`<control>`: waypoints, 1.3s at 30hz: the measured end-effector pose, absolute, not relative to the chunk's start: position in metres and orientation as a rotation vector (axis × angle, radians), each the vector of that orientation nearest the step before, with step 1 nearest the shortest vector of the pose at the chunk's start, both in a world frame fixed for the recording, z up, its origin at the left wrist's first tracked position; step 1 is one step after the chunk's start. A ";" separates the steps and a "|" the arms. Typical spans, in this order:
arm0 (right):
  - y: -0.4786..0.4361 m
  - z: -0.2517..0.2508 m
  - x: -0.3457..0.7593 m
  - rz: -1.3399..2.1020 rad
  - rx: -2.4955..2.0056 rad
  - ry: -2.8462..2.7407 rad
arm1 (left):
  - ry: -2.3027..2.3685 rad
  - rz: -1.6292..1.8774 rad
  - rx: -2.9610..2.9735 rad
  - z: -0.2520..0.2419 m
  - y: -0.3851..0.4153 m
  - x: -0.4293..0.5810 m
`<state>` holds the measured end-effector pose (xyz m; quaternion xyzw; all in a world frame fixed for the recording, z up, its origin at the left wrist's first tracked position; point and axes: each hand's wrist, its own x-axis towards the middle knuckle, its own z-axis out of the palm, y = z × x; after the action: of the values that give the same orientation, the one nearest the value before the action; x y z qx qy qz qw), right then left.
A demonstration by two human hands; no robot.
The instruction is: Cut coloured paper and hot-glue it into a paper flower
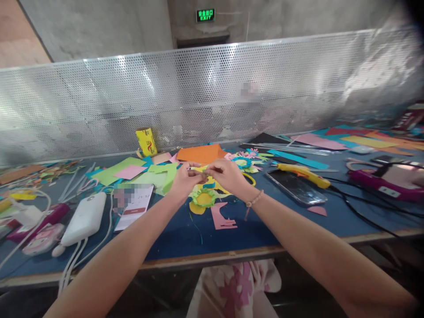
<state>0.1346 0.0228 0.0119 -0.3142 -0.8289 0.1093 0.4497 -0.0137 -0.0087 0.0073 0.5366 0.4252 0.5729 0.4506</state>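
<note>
My left hand (pixel 186 179) and my right hand (pixel 228 176) meet above the middle of the table, thumbs and forefingers pinched close together. Whatever sits between the fingertips is too small to make out. Just below them lies a yellow paper disc with a frilled green rim (pixel 203 198). Yellow paper pieces (pixel 198 208) show under and behind it. A pink paper offcut (pixel 224 216) with cut notches rests nearer to me. Left of my left hand is a light green paper sheet (pixel 155 176).
A lit phone (pixel 136 206) and a white power bank (pixel 84 218) with cables lie left. To the right are a dark phone (pixel 294 187), a yellow glue gun (pixel 303 173) and a purple power strip (pixel 384 187). A perforated metal screen (pixel 185 101) stands behind.
</note>
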 end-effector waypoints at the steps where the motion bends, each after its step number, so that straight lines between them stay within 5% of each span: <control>1: 0.023 0.012 0.135 0.285 -0.768 -2.046 | 1.047 1.414 1.323 0.007 -0.008 -0.014; 8: 0.029 0.010 0.137 0.624 -0.801 -2.038 | 1.006 1.387 1.319 0.000 -0.002 -0.016; 22: 0.036 0.004 0.137 0.645 -0.717 -2.004 | 0.987 1.393 1.287 -0.002 -0.001 -0.016; 32: 0.039 -0.001 0.134 1.307 -0.712 -1.588 | 1.158 1.496 1.335 0.004 0.000 -0.026; 39: 0.040 -0.003 0.131 1.052 -0.810 -1.713 | 1.043 1.389 1.357 0.002 -0.003 -0.016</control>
<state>0.1314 0.0398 -0.0033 -0.3301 -0.6986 0.4290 0.4680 -0.0163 -0.0030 0.0022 0.5492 0.4223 0.5622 0.4516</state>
